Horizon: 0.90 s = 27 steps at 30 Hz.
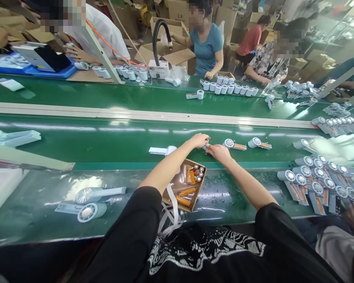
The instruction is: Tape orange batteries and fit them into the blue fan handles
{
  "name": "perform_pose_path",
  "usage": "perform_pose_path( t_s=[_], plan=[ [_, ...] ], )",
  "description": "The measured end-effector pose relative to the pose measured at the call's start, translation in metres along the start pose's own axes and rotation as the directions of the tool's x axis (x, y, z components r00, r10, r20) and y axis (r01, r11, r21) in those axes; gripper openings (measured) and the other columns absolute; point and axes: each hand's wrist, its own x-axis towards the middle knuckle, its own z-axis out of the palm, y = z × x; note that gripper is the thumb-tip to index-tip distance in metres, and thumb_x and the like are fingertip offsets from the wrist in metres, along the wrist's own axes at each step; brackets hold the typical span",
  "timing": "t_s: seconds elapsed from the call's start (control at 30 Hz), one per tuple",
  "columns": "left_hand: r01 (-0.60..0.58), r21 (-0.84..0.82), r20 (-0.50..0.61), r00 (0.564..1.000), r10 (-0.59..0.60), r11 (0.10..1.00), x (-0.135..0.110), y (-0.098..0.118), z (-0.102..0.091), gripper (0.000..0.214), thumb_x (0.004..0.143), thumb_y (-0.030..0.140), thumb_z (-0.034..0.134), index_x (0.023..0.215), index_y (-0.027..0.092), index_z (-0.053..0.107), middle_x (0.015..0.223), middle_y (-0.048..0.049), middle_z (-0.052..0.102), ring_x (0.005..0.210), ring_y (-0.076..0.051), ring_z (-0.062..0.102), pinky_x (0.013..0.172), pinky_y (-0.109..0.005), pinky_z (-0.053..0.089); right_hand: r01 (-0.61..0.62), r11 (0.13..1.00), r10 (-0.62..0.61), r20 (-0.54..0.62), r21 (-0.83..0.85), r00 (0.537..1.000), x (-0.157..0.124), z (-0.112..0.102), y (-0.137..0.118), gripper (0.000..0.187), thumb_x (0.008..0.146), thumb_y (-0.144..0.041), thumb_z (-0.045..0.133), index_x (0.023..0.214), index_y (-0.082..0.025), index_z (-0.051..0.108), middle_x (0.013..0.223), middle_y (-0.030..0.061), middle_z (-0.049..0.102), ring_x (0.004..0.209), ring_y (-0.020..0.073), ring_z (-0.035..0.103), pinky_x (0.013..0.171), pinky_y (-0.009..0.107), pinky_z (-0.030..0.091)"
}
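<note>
Trouble, in my judgement, could begin with the small pale part point(206, 147), which is between the two hands, over the green belt point(120, 137), just beyond the cardboard tray point(199, 189). Fingers of the right hand point(221, 153) look pressed together on the near side of this part; those of the left hand point(200, 140) are bent and bunched at its far side, but what they pinch I cannot tell. Because the hold seems to be by fingertips only, the part might slip and drop on the belt — or, if the two hands pull unevenly, it might bend. The left forearm point(172, 161) crosses above the tray, which holds orange cylinders point(191, 176); a lowered arm could push this tray or catch the loose white strap point(174, 202). To the right, a fan unit point(229, 143) lies near the right hand — a careless wide movement might knock it towards the next unit point(256, 142).
</note>
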Motion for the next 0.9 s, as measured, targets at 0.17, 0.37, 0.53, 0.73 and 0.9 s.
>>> perform_pose_path(
  t_s=[0.17, 0.37, 0.53, 0.73, 0.9],
  plan=[
    [0.057, -0.003, -0.162, 0.985, -0.056, 0.998, -0.037, 0.011, -0.017, 0.027, 0.100, 0.018, 0.054, 0.121, 0.017, 0.071, 0.126, -0.0113, 0.075, 0.114, -0.023, 0.067, 0.095, -0.031, 0.050, -0.006, 0.999, 0.011, 0.102, -0.048, 0.995, 0.013, -0.014, -0.006, 0.058, 0.111, -0.058, 0.037, 0.134, -0.020, 0.073, 0.126, 0.0213, 0.077, 0.115, 0.0316, 0.074, 0.094, 0.036, 0.051],
    [0.190, 0.088, -0.192, 0.966, -0.171, 0.978, -0.180, -0.001, 0.000, 0.030, 0.100, 0.042, 0.060, 0.091, 0.019, 0.076, 0.095, -0.0118, 0.077, 0.096, -0.029, 0.071, 0.087, -0.037, 0.051, -0.008, 1.000, 0.007, 0.080, 0.017, 0.997, 0.011, -0.011, 0.004, 0.045, 0.110, -0.048, 0.046, 0.131, -0.023, 0.076, 0.132, 0.0160, 0.077, 0.116, 0.0274, 0.073, 0.095, 0.031, 0.050],
    [0.280, 0.140, -0.166, 0.952, -0.256, 0.950, -0.223, 0.002, 0.036, 0.021, 0.085, 0.034, 0.075, 0.080, 0.013, 0.078, 0.097, -0.0244, 0.077, 0.107, -0.041, 0.071, 0.095, -0.049, 0.048, -0.039, 0.996, 0.039, 0.008, 0.078, 0.999, 0.000, -0.009, 0.008, 0.043, 0.110, -0.050, 0.048, 0.124, -0.024, 0.078, 0.128, 0.0132, 0.079, 0.112, 0.0267, 0.074, 0.092, 0.031, 0.050],
    [0.207, -0.044, -0.175, 0.962, -0.211, 0.977, -0.245, 0.005, 0.011, 0.025, 0.092, 0.033, 0.064, 0.077, 0.017, 0.076, 0.086, -0.0140, 0.074, 0.090, -0.032, 0.070, 0.085, -0.044, 0.051, -0.008, 0.902, 0.138, -0.270, 0.433, 0.953, -0.055, -0.017, -0.008, 0.042, 0.109, -0.046, 0.050, 0.124, -0.018, 0.077, 0.127, 0.0161, 0.078, 0.113, 0.0275, 0.072, 0.094, 0.035, 0.055],
    [-0.443, -0.769, -0.534, 0.841, -0.082, 0.460, -0.310, 0.012, 0.018, 0.031, 0.083, 0.046, 0.085, 0.096, 0.018, 0.078, 0.110, -0.0126, 0.073, 0.104, -0.029, 0.067, 0.089, -0.040, 0.056, 0.229, 0.105, -0.193, -0.206, 0.968, 0.959, -0.123, -0.012, -0.083, 0.086, 0.089, -0.056, 0.079, 0.162, -0.028, 0.044, 0.150, 0.0161, 0.065, 0.084, 0.0178, 0.073, 0.066, 0.029, 0.059]
  ],
)
